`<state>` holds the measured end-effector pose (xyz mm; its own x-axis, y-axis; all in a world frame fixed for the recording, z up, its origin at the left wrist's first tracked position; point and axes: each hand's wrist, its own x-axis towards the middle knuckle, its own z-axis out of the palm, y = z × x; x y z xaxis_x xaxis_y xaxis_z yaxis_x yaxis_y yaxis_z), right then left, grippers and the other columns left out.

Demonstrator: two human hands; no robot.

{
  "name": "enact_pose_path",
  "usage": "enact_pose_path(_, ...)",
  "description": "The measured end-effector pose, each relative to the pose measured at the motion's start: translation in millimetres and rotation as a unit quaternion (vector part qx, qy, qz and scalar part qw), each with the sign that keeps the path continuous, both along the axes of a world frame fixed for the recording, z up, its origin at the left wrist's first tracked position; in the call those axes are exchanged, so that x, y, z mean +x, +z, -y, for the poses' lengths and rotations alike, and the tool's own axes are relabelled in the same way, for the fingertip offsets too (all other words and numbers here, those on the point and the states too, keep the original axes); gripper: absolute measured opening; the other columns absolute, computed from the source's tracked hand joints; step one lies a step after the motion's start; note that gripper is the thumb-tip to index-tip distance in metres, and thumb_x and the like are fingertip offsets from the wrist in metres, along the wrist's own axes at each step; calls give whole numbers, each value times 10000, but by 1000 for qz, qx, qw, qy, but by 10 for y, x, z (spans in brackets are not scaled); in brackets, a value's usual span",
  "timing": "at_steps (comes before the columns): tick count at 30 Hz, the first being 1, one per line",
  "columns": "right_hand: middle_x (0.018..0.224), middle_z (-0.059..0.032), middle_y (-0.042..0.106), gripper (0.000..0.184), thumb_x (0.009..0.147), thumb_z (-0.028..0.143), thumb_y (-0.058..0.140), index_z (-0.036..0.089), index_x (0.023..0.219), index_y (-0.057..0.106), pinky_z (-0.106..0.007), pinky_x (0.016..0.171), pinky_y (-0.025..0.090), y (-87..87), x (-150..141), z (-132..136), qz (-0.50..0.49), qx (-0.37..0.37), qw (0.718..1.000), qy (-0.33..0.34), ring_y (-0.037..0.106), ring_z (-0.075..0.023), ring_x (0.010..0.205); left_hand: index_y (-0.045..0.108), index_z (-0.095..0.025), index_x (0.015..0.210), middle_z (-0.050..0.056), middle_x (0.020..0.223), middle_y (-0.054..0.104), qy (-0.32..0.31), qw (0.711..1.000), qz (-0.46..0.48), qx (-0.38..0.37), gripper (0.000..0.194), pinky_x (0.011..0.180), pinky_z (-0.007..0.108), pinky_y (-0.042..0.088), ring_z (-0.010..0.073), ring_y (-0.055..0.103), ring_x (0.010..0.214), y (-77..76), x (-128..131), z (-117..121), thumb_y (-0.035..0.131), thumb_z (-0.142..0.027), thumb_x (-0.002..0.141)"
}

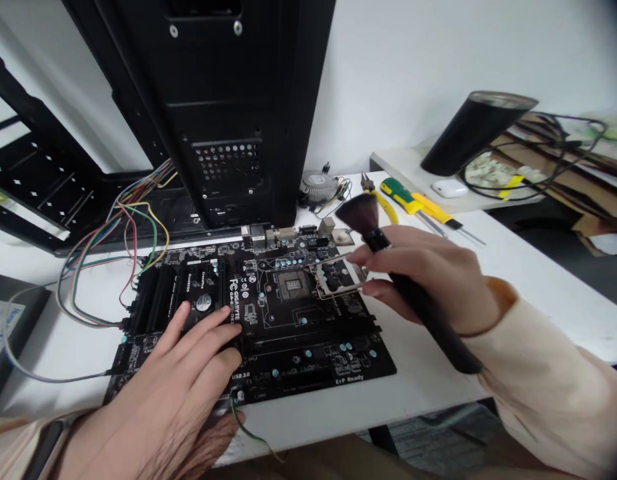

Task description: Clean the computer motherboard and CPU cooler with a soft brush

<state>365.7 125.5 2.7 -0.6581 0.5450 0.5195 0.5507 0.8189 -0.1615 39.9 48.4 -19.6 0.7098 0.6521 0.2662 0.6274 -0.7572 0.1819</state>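
A black Gigabyte motherboard (318, 323) lies flat on the white table. My left hand (188, 363) rests on its lower left part, fingers stretched and slightly apart, holding nothing. In my right hand (423, 273) is a black-handled brush (433, 320), its dark, soft bristles pointing up and to the left. The thumb and fingertips of that hand also reach the raised metal cover (333, 277) of the CPU socket, at its right edge. The socket (294, 285) lies uncovered beside it. Whether the fingertips pinch the cover or only touch it, I cannot tell.
An open black computer case (228, 107) stands behind the board, with coloured wires (95, 253) running from it. At the back are a CPU cooler (318, 187), pliers (383, 200), a green-yellow screwdriver (403, 197) and a yellow one (435, 208). A black tumbler (473, 130) stands right.
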Motion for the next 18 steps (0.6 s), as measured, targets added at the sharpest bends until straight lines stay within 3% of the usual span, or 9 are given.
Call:
enact_pose_path(3, 659, 7, 590, 120, 966, 310, 474, 242, 941, 570, -339, 710, 487, -37, -118, 105, 17, 61, 997, 42, 559, -153, 620, 592, -214, 1085, 30, 1189, 633, 5, 1000, 20, -7, 322, 1237, 410, 37, 234, 431, 1344, -7, 0, 3, 679, -412, 846)
enact_pose_path(8, 570, 40, 524, 65, 955, 231, 479, 205, 968, 538, -280, 572, 449, -5, -350, 196, 63, 113, 982, 141, 505, -131, 534, 614, -227, 1084, 31, 1219, 628, -6, 1000, 17, -11, 317, 1233, 386, 26, 227, 448, 1333, -5, 8, -11, 667, -435, 852)
enact_pose_path(13, 669, -6, 626, 242, 912, 77, 396, 180, 1120, 463, -281, 581, 462, -20, -445, 163, 59, 98, 990, 82, 561, -154, 600, 628, -241, 1118, 43, 1270, 611, -25, 1000, 1, -12, 355, 1229, 398, 17, 226, 449, 1335, 37, 9, -24, 659, -464, 844)
enact_pose_path(18, 605, 6, 582, 243, 914, 88, 424, 137, 1122, 541, -295, 621, 437, 17, -543, 101, 114, 157, 980, 52, 512, -159, 571, 644, -213, 1091, 74, 1259, 614, -28, 999, 10, -36, 284, 1203, 524, 174, 260, 458, 1325, 62, -4, -21, 595, -394, 879)
